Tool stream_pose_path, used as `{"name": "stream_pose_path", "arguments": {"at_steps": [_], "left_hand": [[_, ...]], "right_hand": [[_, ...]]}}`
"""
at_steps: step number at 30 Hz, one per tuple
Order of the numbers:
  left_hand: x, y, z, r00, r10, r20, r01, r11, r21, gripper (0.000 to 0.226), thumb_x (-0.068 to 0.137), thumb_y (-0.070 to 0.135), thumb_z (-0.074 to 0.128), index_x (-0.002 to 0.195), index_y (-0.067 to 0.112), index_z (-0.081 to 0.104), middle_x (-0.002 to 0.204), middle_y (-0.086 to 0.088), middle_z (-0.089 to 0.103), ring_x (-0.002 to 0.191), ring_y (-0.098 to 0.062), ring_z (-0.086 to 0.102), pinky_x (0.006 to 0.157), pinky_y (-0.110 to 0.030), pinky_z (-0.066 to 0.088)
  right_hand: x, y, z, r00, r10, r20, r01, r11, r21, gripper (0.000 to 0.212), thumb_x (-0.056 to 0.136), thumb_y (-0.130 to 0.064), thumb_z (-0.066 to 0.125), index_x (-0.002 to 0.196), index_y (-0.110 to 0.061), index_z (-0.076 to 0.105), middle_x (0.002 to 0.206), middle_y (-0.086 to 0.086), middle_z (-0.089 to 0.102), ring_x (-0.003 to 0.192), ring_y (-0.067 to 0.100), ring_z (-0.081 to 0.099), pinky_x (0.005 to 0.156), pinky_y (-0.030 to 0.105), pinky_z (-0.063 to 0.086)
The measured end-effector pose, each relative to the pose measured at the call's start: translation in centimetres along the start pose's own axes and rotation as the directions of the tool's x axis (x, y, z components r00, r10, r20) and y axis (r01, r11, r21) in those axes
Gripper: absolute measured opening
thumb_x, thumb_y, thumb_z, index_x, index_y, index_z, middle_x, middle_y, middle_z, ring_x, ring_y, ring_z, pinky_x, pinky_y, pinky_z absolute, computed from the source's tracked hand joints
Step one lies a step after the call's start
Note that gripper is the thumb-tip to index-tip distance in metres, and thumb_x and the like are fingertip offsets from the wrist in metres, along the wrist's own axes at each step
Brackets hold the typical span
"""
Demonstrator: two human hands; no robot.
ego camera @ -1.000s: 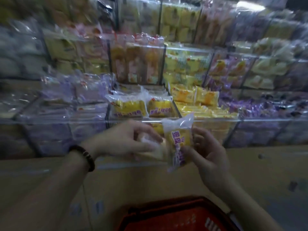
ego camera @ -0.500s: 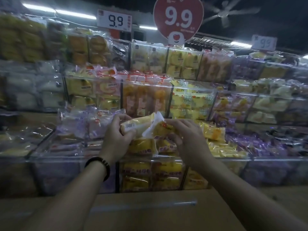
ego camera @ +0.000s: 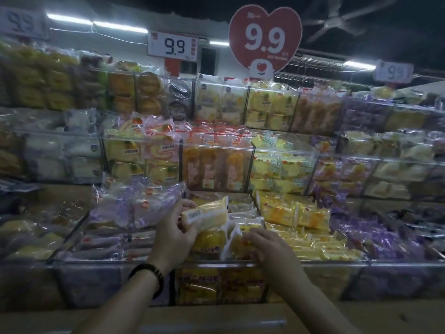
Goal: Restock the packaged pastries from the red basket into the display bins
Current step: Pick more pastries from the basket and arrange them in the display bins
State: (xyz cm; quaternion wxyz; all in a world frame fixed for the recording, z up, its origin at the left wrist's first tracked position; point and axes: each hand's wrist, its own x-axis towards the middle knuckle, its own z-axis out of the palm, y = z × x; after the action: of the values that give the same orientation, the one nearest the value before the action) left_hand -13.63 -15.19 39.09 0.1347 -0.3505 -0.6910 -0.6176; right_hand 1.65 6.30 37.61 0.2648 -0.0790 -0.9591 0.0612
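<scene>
Left grip [ego camera: 173, 235] is clamped on a yellow pack [ego camera: 204, 214], with the thumb and fingers round its near end, and it holds the pack up just above the clear bin [ego camera: 207, 261]. Right grip [ego camera: 269, 247] is curled over a second yellow pack [ego camera: 237, 244] and has it low down, right on top of the yellow packs that fill the bin under it. Half a second ago both packs were up in the air, close together between the two grips. Now the right one has come down into the bin and the left one has moved a little apart. So I think one pack is as good as put away, and the other should go in next, just beside it. Purple packs [ego camera: 134, 208] lie in the bin to the left of the left grip. I cannot see the red basket now.
</scene>
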Motion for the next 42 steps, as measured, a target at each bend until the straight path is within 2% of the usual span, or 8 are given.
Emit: {"name": "stream_pose_path", "arguments": {"at_steps": [10,15,18,25,28,33,39,42], "left_hand": [[-0.1,0.8,-0.3,0.997,-0.072,0.015,0.073,0.990,-0.123,0.037,0.093,0.003,0.075,0.103,0.038,0.068,0.112,0.015,0.070,0.096,-0.010,0.071,0.066,-0.030,0.062],[0.3,1.8,-0.2,0.996,-0.087,-0.031,0.077,0.965,-0.250,0.045,0.084,0.000,0.081,0.102,0.040,0.073,0.111,-0.002,0.076,0.101,-0.025,0.074,0.076,-0.035,0.064],[0.7,4.6,0.0,0.998,-0.010,-0.068,-0.007,0.970,-0.242,0.041,0.076,0.012,0.085,0.106,0.037,0.073,0.105,-0.001,0.076,0.084,-0.023,0.073,0.073,-0.043,0.062],[0.9,10.7,1.8,0.927,0.367,0.083,-0.340,0.912,-0.228,0.036,0.071,0.002,0.086,0.090,0.032,0.078,0.132,-0.002,0.067,0.123,-0.016,0.066,0.083,-0.026,0.060],[0.6,11.0,3.3,0.937,0.323,0.133,-0.283,0.926,-0.251,0.049,0.071,-0.014,0.085,0.080,0.034,0.080,0.133,0.002,0.067,0.121,-0.015,0.066,0.083,-0.033,0.062],[0.1,11.6,4.1,0.899,0.171,0.404,-0.039,0.948,-0.316,0.034,0.078,0.011,0.090,0.106,0.028,0.080,0.117,0.002,0.069,0.105,-0.027,0.072,0.087,-0.046,0.063],[1.9,12.8,7.3,0.948,-0.049,0.313,0.134,0.958,-0.254,0.028,0.085,0.004,0.083,0.091,0.032,0.079,0.102,0.007,0.079,0.088,-0.023,0.077,0.077,-0.052,0.064],[2.8,13.2,9.0,0.964,-0.054,0.259,0.136,0.940,-0.311,0.031,0.081,0.005,0.087,0.093,0.026,0.068,0.101,0.007,0.078,0.081,-0.021,0.079,0.070,-0.040,0.065]], "right_hand": [[-0.6,-1.3,-3.0,0.961,0.067,0.270,-0.106,0.986,0.133,0.065,0.104,-0.029,0.044,0.162,-0.045,0.022,0.174,-0.012,-0.001,0.160,0.021,-0.021,0.126,0.056,-0.012],[-3.4,-0.8,-6.4,0.956,0.285,-0.072,-0.241,0.900,0.364,0.040,0.098,-0.050,0.052,0.137,-0.047,0.050,0.140,-0.027,0.045,0.138,0.006,0.040,0.111,0.046,0.041],[-4.7,-0.7,-8.7,0.956,0.291,-0.045,-0.242,0.864,0.441,0.025,0.100,-0.048,0.061,0.125,-0.044,0.058,0.119,-0.028,0.057,0.115,-0.006,0.054,0.092,0.032,0.055],[-3.4,-3.3,-13.6,0.877,0.387,0.285,-0.387,0.217,0.896,0.065,0.075,-0.058,0.077,0.128,-0.025,0.062,0.102,0.009,0.078,0.085,0.032,0.077,0.067,0.040,0.059],[-2.4,-3.9,-13.2,0.876,0.398,0.273,-0.303,0.014,0.953,0.063,0.077,-0.039,0.085,0.129,-0.011,0.063,0.102,0.015,0.078,0.080,0.034,0.073,0.068,0.042,0.055],[-1.7,-3.0,-12.7,0.809,0.564,0.166,-0.200,0.000,0.980,0.050,0.080,-0.008,0.085,0.124,-0.018,0.065,0.098,0.019,0.077,0.080,0.033,0.074,0.076,0.043,0.061],[-0.2,-0.9,-12.4,0.781,0.617,0.096,-0.175,0.068,0.982,0.056,0.081,-0.004,0.085,0.130,-0.020,0.064,0.101,0.012,0.080,0.088,0.031,0.079,0.078,0.041,0.064],[0.8,-0.2,-11.4,0.755,0.621,0.210,-0.101,-0.206,0.973,0.065,0.074,-0.010,0.086,0.133,-0.008,0.057,0.107,0.019,0.079,0.096,0.036,0.078,0.083,0.045,0.062]]}}
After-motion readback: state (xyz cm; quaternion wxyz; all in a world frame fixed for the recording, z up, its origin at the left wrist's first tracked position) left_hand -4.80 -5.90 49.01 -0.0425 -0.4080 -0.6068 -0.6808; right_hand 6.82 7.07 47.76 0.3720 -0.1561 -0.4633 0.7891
